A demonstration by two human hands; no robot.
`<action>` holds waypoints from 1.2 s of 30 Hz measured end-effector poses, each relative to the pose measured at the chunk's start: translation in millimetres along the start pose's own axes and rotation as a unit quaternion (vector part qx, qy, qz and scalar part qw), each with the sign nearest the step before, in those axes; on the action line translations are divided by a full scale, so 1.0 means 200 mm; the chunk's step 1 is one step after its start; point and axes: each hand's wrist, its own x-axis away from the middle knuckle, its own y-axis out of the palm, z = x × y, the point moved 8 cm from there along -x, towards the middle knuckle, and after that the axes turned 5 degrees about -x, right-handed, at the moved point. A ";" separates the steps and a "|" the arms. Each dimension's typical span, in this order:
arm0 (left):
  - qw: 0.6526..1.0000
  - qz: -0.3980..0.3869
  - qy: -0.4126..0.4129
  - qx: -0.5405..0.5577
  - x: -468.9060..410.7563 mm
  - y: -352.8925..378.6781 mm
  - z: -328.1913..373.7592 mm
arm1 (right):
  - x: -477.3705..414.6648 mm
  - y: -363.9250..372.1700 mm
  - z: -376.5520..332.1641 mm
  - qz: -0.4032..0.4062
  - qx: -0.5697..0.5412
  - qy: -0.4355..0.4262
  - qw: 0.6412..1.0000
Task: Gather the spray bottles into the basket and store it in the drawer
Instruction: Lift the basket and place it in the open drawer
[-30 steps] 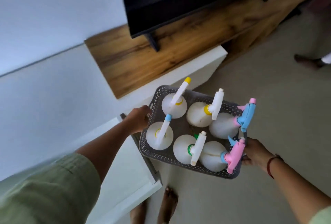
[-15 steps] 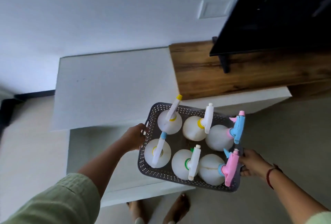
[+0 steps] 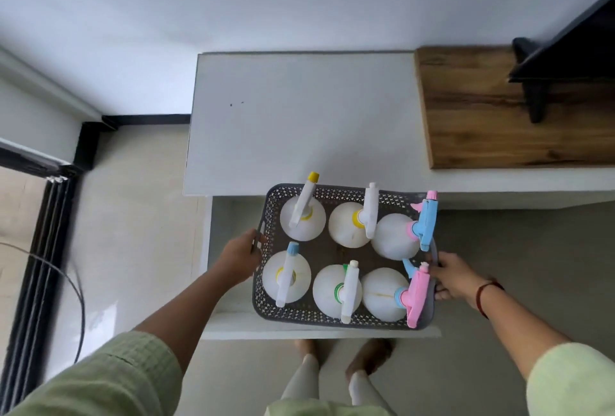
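Clearly the gathering part looked done: 6 bottles [image 3: 302,218] stood upright in the basket [image 3: 332,319], in 2 rows of 3. The left hand [image 3: 240,257] was closed around the handle on the basket's left end, and the right hand [image 3: 454,277] grasped the right end, with fingers curled over the rim beside the pink sprayer [image 3: 414,295]. The basket hung above the open drawer [image 3: 229,312], toward its right side. From this high view I could not tell for sure if its bottom already touched the drawer floor; it seemed not.

The step in hand was, I judged, to lower the basket into the drawer. To do it well, both hands should go down together so the basket stays level, because the tall bottles could tip against each other. The blue sprayer [image 3: 426,220] and the pink one stuck out past the right rim, so they may catch the drawer's right wall or the cabinet top [image 3: 299,122] when the drawer is pushed in. Moving the basket a little left before setting it down would give more room.
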 end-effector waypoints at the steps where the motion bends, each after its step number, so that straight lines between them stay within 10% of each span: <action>1: 1.000 -0.002 -0.003 -0.010 -0.01 0.00 -0.06 | -0.01 0.06 0.00 -0.004 0.007 0.003 1.000; 36: 0.994 0.022 -0.079 -0.069 -0.81 0.53 -0.56 | -1.04 0.55 0.26 0.042 0.041 0.042 0.997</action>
